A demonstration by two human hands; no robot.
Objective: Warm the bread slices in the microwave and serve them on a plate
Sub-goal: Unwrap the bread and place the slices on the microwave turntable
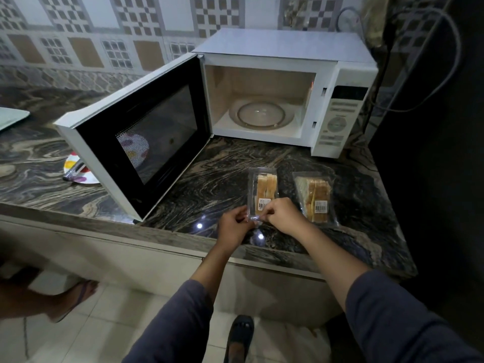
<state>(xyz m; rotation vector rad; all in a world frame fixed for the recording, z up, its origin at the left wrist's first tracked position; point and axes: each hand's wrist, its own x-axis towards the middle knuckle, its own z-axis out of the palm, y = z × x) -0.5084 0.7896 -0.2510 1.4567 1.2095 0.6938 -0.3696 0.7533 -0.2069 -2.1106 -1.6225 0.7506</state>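
At the front edge of the bench point(222, 179), my left hand point(234, 224) and right hand point(281, 216) are close together. Their fingers are curled, each pinching the clear wrap at the near end of the bread pack point(263, 188), which lies flat before the open microwave point(282, 43). I judge the wrap opens best if I pull both pinches apart evenly and low, so no slices spill; a second pack point(315, 196) lies just beside it, toward the right edge.
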